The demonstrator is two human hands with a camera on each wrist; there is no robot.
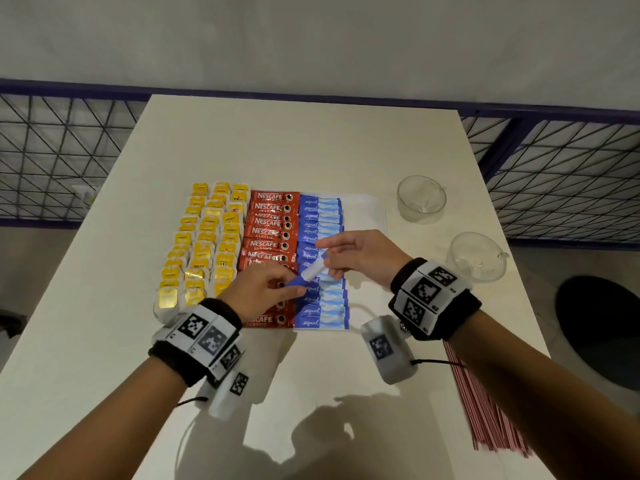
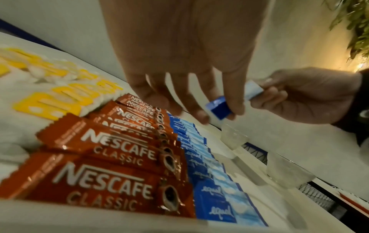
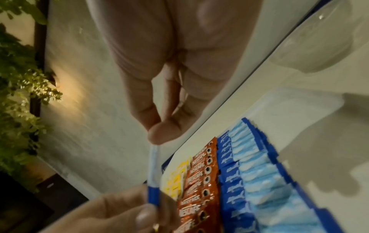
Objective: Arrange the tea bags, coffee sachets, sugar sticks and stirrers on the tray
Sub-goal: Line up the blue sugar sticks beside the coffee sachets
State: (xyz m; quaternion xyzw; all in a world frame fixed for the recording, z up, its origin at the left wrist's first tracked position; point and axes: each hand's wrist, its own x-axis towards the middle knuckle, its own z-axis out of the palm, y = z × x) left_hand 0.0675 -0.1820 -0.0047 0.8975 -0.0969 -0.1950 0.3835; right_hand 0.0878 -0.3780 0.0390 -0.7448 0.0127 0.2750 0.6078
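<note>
A blue and white sugar stick (image 1: 310, 274) hangs above the tray (image 1: 375, 211), held at both ends. My left hand (image 1: 273, 289) pinches its dark blue end (image 2: 218, 108); my right hand (image 1: 341, 252) pinches its pale end (image 3: 154, 164). On the tray lie columns of yellow tea bags (image 1: 204, 244), red Nescafe coffee sachets (image 1: 268, 233) and blue Equal sugar sticks (image 1: 322, 303). Red stirrers (image 1: 485, 410) lie in a bundle on the table at the right, partly under my right forearm.
Two clear glass cups (image 1: 420, 199) (image 1: 476, 256) stand on the white table (image 1: 277, 140) right of the tray. A wire fence (image 1: 62, 150) runs behind the table. A dark round stool (image 1: 602, 334) sits beyond the table's right edge.
</note>
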